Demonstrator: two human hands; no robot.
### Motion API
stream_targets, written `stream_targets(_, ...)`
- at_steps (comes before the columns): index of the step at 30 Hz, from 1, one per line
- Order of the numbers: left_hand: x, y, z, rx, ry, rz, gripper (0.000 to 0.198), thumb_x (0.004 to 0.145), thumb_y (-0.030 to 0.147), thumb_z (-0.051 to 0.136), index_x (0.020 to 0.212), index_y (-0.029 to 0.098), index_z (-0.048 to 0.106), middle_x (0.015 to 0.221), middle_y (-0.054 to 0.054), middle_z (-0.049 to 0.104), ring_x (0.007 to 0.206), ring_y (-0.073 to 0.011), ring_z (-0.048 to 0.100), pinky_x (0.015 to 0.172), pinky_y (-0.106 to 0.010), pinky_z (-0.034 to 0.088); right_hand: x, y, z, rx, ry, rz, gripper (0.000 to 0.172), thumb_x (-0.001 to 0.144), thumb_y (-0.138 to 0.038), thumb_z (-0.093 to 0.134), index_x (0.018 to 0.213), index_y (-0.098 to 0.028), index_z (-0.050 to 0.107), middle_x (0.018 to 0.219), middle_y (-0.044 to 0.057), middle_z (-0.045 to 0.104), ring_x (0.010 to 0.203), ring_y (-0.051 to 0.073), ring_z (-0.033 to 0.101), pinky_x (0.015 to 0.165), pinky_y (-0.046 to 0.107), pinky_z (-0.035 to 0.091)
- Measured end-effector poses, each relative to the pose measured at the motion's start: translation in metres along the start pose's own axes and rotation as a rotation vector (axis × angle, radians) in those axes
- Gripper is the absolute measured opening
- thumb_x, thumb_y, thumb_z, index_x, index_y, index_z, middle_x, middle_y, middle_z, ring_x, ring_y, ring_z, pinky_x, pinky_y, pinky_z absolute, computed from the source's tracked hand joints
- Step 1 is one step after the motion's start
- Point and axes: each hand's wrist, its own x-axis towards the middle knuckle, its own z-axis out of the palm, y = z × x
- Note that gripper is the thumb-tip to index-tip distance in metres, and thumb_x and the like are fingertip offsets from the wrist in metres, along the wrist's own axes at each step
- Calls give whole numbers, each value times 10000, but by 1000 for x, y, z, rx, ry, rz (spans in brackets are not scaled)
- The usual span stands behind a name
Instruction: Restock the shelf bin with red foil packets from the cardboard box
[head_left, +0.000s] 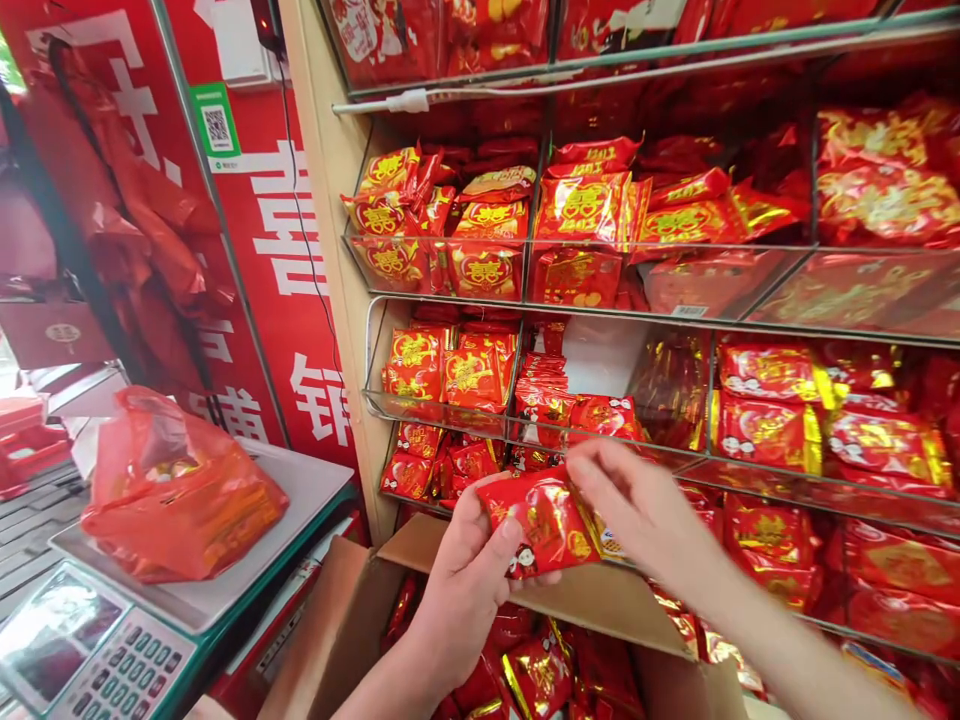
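Left hand (466, 572): center of frame, thumb on front face, fingers behind, pinching a red packet (547, 520).
Right hand (637, 495): just right of center, fingertips at the packet's upper right edge; whether they pinch it, can't tell, far side hidden.
Red packet: mid-frame, tilted, above the carton, in front of the shelving.
Handling step: probably adjusting or passing the packet between hands; can't tell which.
Next move needs: likely a steady left pinch, no crushing of the wrapper, right fingertips kept from snagging the edge.
Carton (600, 605): bottom center, under the hands, flaps up, loose packets (536, 675) inside.
In the way: carton's far flap just below the grip; clear shelf lip (450, 412) behind it, mid-frame.
Part-filled bin (607, 352): above the right hand, white back showing, small packets at its left.
Scale (139, 668): lower left, red plastic bag (180, 500) on the pan.
QR sign (217, 120): upper left, on red wall.
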Motion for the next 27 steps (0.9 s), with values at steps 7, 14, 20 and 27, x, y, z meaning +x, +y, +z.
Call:
stream_targets(7, 17, -22, 1, 339, 131, 160, 162, 746, 323, 588, 857, 218, 533, 770, 9, 622, 628, -133, 563, 562, -229, 461, -47, 17, 56, 442, 189, 189, 191, 806, -471, 433, 784, -282, 411, 747, -1, 539, 688, 191, 505, 652, 326, 424)
stream_targets(14, 8, -54, -15, 461, 260, 299, 144, 761, 354, 559, 741, 212, 561, 678, 21, 570, 649, -133, 490, 648, -205, 414, -68, 25, 78, 391, 368, 223, 346, 844, -487, 310, 611, -246, 397, 548, -18, 398, 559, 169, 408, 556, 294, 357)
stream_targets(20, 6, -55, -15, 607, 235, 454, 222, 850, 346, 406, 684, 204, 446, 561, 59, 423, 530, -91, 371, 527, -184, 349, -68, 20, 88, 409, 581, 226, 299, 825, -483, 401, 737, -207, 472, 573, -34, 458, 550, 135, 424, 559, 260, 329)
stream_targets(27, 5, -47, -17, 676, 204, 512, 216, 846, 326, 420, 667, 208, 397, 542, 80, 380, 496, -71, 322, 486, -162, 303, -69, 24, 92, 293, 627, 233, 303, 823, -484, 402, 730, -203, 469, 571, -23, 497, 534, 134, 458, 534, 247, 350)
